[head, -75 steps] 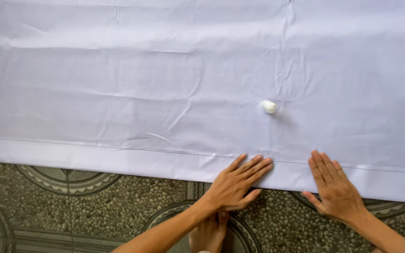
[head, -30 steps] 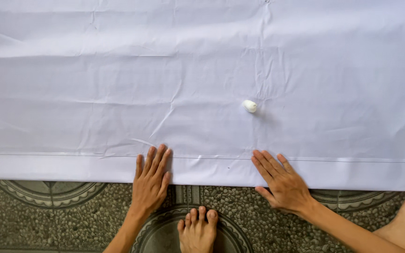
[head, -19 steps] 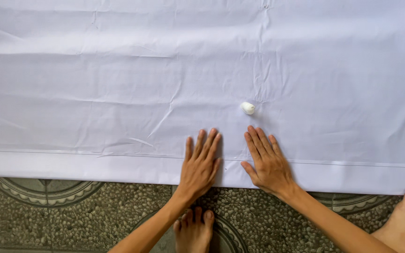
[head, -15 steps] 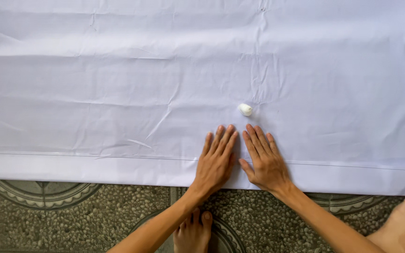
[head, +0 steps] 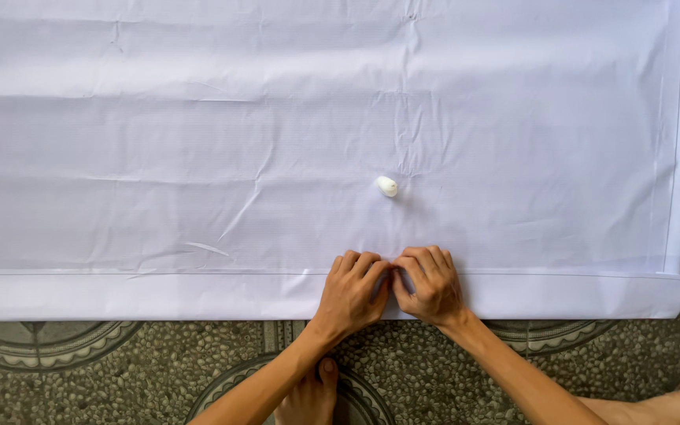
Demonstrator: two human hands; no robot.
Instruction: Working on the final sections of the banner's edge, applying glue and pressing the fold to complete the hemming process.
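Side by side, the left hand and right hand curl their fingers together, pinching the white cloth's folded hem to crease it flat.

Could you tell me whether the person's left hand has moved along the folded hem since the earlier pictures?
Yes. The left hand has slid rightward along the white cloth's hem, ending below the small white lump, fingertips meeting the right hand.

Cloth sheet spread on pebbled floor, near edge folded over. Small lump on sheet, just behind both hands: left hand and right hand touching, on fold.
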